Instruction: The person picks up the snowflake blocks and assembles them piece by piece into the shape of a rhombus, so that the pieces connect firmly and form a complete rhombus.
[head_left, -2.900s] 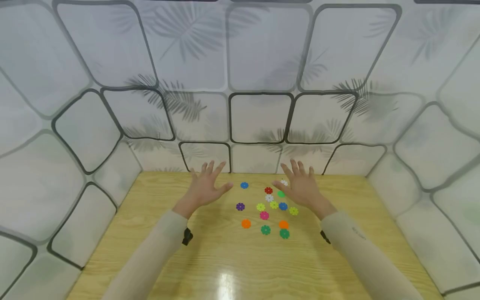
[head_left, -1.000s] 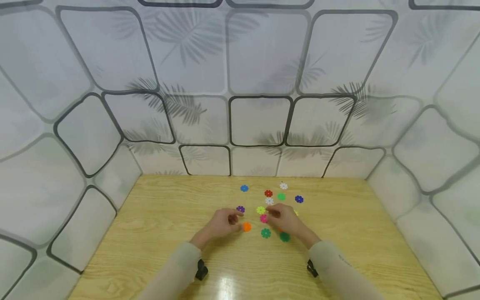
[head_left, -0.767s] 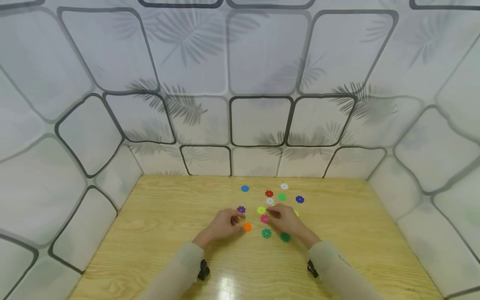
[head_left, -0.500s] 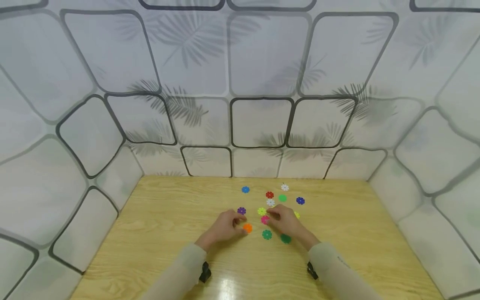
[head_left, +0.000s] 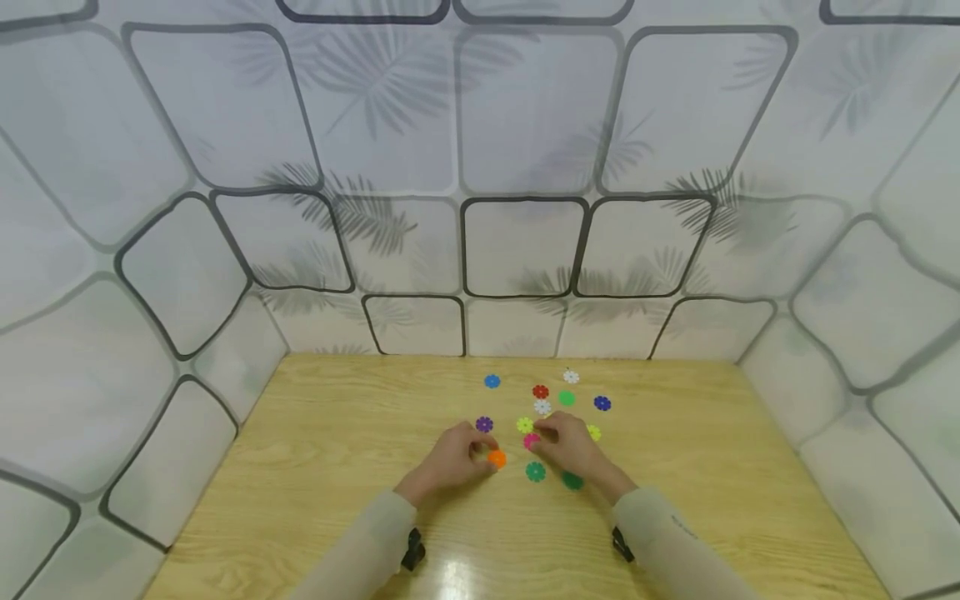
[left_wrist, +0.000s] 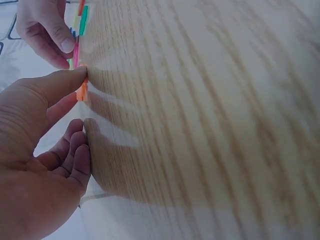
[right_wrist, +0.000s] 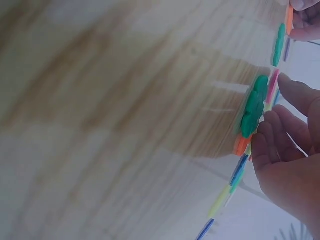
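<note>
Near the front of a scatter of flower-shaped plastic discs, my left hand (head_left: 457, 454) pinches the edges of an orange disc (head_left: 497, 459) between thumb and forefinger; its other fingers curl loosely by the table in the left wrist view. My right hand (head_left: 573, 446) has its thumb and forefinger at the edges of a pink disc (head_left: 531, 441), which still lies flat. Beside that forefinger is a yellow disc (head_left: 525, 425). A dark green disc (head_left: 573, 480) is partly under the right hand, and an orange piece (right_wrist: 242, 145) behind it shows in the right wrist view.
Farther back lie blue (head_left: 492, 381), red (head_left: 541, 391), white (head_left: 542, 407), light green (head_left: 567, 398) and dark blue (head_left: 602, 403) discs. A purple disc (head_left: 484, 424) sits just beyond the left hand, a green one (head_left: 536, 472) between the hands. Patterned walls (head_left: 525, 250) border the wooden table (head_left: 322, 467).
Both hands have come down from spread and raised to the discs. In the last second my left hand shifted slightly right and closed around the orange disc; my right hand stayed at the pink one.
</note>
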